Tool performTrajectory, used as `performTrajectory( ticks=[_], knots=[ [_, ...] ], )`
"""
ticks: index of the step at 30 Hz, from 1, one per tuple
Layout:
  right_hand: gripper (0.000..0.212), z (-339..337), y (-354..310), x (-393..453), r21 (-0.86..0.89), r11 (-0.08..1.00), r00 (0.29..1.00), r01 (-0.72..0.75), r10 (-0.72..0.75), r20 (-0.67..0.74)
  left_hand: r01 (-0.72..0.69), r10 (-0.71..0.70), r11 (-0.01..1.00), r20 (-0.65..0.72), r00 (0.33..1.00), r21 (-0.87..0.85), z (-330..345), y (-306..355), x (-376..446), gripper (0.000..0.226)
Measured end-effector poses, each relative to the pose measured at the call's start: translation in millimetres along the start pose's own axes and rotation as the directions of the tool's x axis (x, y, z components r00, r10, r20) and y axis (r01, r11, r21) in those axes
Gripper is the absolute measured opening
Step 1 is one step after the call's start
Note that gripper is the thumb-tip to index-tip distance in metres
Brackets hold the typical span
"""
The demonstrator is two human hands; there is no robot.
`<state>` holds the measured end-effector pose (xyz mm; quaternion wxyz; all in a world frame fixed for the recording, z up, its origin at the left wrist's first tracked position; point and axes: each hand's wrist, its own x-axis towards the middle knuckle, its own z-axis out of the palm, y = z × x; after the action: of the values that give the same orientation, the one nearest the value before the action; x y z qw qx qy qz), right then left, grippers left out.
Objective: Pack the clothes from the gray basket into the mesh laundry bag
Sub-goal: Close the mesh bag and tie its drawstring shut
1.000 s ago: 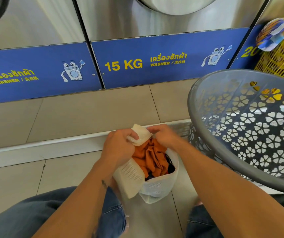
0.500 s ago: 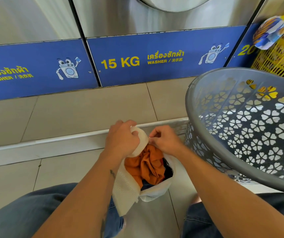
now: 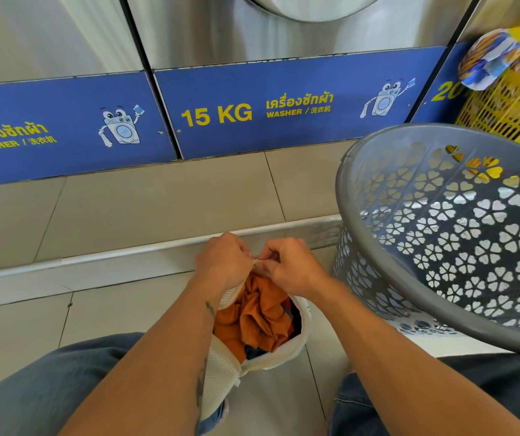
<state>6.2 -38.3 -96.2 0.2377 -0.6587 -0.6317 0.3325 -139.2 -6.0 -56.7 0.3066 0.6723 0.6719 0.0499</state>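
Knelt on the tiled floor [image 3: 120,313], knees in blue jeans [image 3: 47,385] on either side of the mesh laundry bag [image 3: 220,372]. Bag white, standing between the knees, mouth open toward the camera. Stuffed with orange cloth [image 3: 252,316], a scrap of dark blue fabric showing beneath it near the bag's lower lip. Tattooed left forearm lying across the bag's left side.

At the far rim of the bag, both hands met. Left hand [image 3: 224,262] curled in a closed grip on the bag's top edge. Right hand [image 3: 287,267] with thumb and fingertips pinched together on the same edge, just beside the left; whatever small part was pinched, too tiny to make out.

Right of the bag and near it, the gray basket [image 3: 362,247], tipped with its mouth toward the person, walls pierced with flower-shaped holes. No clothes seen on the visible part of its inside.

Beyond the bag, a pale raised step [image 3: 95,256], then beige tiles rising to a row of steel washers [image 3: 205,29] with blue panels, the one straight behind the bag marked "15 KG WASHER". Behind the basket, far right of the bag, a yellow basket [image 3: 510,111] with a blue, white and orange packet [image 3: 488,58] on top.
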Motion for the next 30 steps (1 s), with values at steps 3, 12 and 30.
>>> performTrajectory(
  ticks=[3, 12, 30],
  knots=[
    [0.01, -3, -1, 2, -0.078, 0.996, 0.999, 0.038, -0.039, -0.009, -0.025, 0.028, 0.999, -0.08, 0.996, 0.04, 1, 4, 1, 0.02],
    [0.013, -1, -6, -4, -0.053, 0.997, 0.996, 0.049, -0.053, -0.075, 0.005, -0.012, 0.998, -0.107, 0.994, -0.062, -3, 7, -2, 0.02],
    [0.014, 21, 4, -18, 0.137, 0.991, 0.997, -0.002, 0.013, -0.077, 0.328, -0.221, 0.904, 0.357, 0.907, -0.275, 10, -7, 11, 0.024]
  ],
)
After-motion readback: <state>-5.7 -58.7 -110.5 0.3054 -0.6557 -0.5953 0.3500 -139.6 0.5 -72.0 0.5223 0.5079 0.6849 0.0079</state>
